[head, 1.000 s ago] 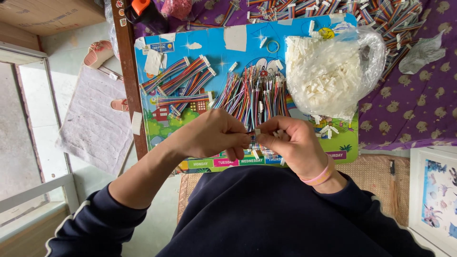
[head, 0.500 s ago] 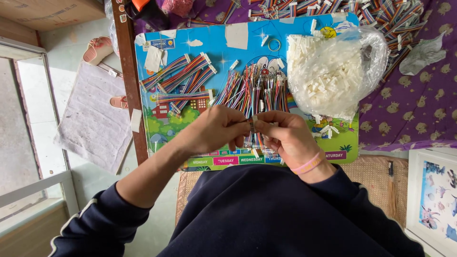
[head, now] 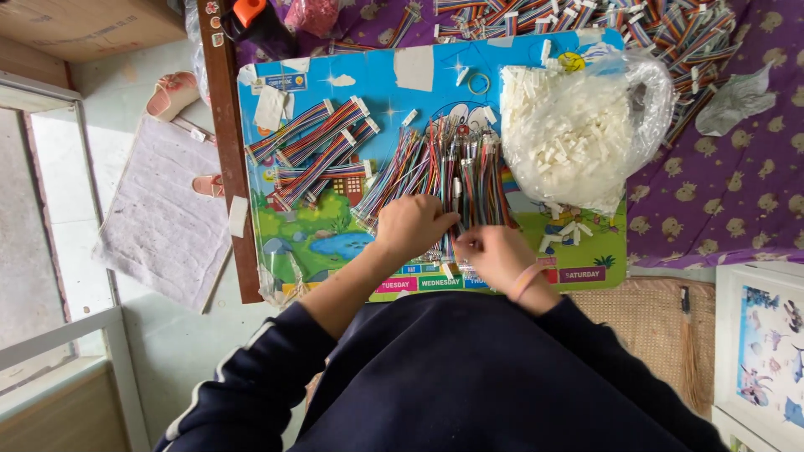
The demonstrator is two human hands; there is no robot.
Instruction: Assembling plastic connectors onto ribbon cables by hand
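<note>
My left hand [head: 412, 228] and my right hand [head: 494, 254] meet low on a colourful picture board [head: 335, 243]. Both sets of fingers pinch the near ends of a multicoloured ribbon wire [head: 452, 230] at the foot of a fanned bundle of such wires [head: 444, 172]. A pink band circles my right wrist. What sits between the fingertips is too small to make out. A second pile of finished wires with white plugs [head: 314, 151] lies to the left of my hands.
A clear plastic bag of small white connectors [head: 578, 134] lies at the board's right. More wire bundles [head: 620, 25] are heaped on the purple patterned cloth [head: 720, 192] beyond. A white mat [head: 163, 209] and slippers lie on the floor at left.
Both hands have shifted slightly up the board and closer together over the wire ends. The view has tilted a little.
</note>
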